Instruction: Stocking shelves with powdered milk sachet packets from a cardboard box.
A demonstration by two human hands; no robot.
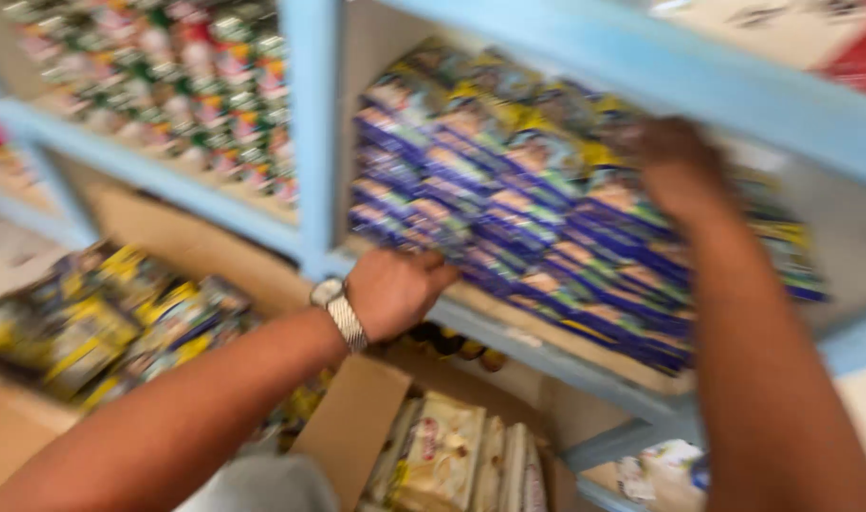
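A person's left hand (395, 289), a metal wristwatch (341, 313) just behind it, pressed loosely curled fingers against the lower front edge of a stack of blue-and-yellow packets (537, 218) on a light blue shelf (547, 356). The right hand (678, 171) lay up and to the right, spread flat on the same packets near the stack's top; motion blur hid whether its fingers gripped one. Left of both hands, beyond the shelf's upright, stood rows of red-and-green packets (196, 85). Below the left wrist sat an open cardboard box (352, 427) holding cream-coloured packets (442, 455).
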